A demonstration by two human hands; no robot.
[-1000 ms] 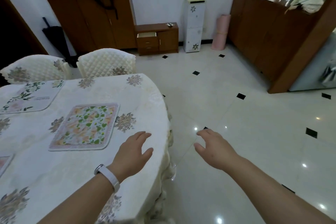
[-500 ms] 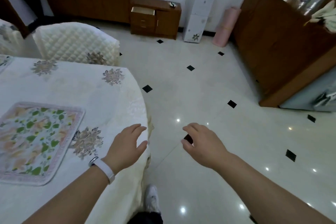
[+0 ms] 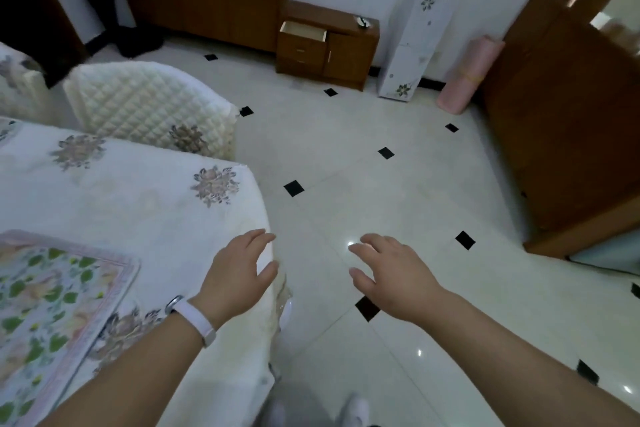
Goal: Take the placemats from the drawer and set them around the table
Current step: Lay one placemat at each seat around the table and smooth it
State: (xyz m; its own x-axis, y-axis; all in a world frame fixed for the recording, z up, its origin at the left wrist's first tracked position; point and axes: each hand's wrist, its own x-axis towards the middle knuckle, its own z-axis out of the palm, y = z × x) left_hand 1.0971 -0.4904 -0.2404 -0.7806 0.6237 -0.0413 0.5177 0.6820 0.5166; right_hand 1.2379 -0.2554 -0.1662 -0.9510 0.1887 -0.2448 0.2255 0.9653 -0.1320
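A floral placemat (image 3: 52,308) with green leaves and a pink border lies flat on the white tablecloth of the table (image 3: 138,204) at the lower left. My left hand (image 3: 239,274), with a white wristband, hovers over the table's right edge, fingers relaxed and holding nothing. My right hand (image 3: 391,274) hangs over the tiled floor to the right of the table, fingers spread and empty. At the far wall stands a small wooden cabinet (image 3: 346,48) with its top drawer (image 3: 303,32) pulled open.
A chair with a quilted white cover (image 3: 149,104) is tucked at the table's far side. A white floral dispenser (image 3: 419,42) and a pink roll (image 3: 467,80) stand by the far wall. A tall wooden partition (image 3: 561,121) is on the right. Glossy tiled floor lies between.
The view has swung right and moved along the table toward the cabinet; the placemat has slid to the lower left. Both hands stay empty and have drifted slightly closer together.
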